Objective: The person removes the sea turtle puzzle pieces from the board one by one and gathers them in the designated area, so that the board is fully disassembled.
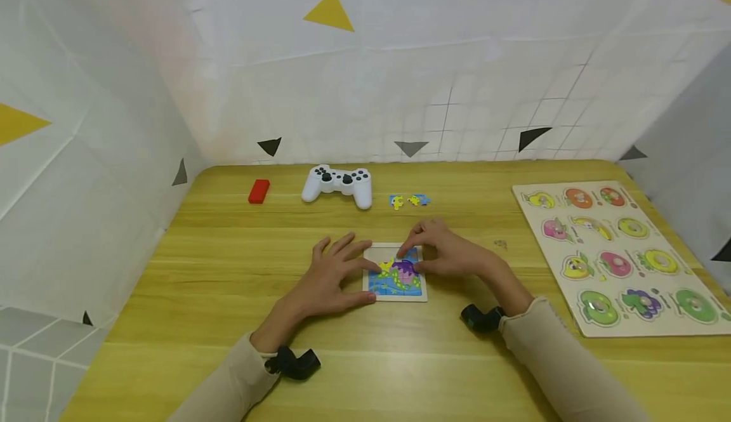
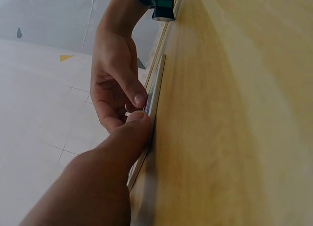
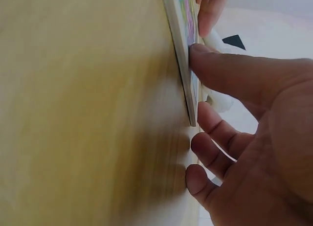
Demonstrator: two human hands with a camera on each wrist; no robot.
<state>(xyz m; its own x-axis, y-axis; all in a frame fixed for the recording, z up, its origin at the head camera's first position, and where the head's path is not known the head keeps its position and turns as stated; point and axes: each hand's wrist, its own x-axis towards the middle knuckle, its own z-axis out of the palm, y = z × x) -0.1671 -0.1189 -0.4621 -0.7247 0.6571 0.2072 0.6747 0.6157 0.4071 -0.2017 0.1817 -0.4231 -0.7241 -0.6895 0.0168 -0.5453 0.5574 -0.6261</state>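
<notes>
A small jigsaw puzzle (image 1: 394, 285) with a sea picture lies in a pale frame on the table, bare at its upper left. My left hand (image 1: 331, 279) rests on its left side, fingers spread, thumb (image 2: 132, 130) at the near left corner and forefinger on the picture. From the right, my right hand (image 1: 451, 250) pinches a purple jigsaw piece (image 1: 406, 266) at the upper right between thumb (image 3: 215, 64) and bent forefinger; its other fingers curl beyond the frame. Two loose blue and yellow pieces, one left (image 1: 396, 202) and one right (image 1: 419, 200), lie behind.
A white game controller (image 1: 338, 184) and a red block (image 1: 259, 191) stand toward the back left. On the right lies a big fruit peg board (image 1: 617, 282). A small, unclear item (image 1: 500, 243) sits between the board and my right hand. White sheeting (image 1: 400, 92) hangs behind the table.
</notes>
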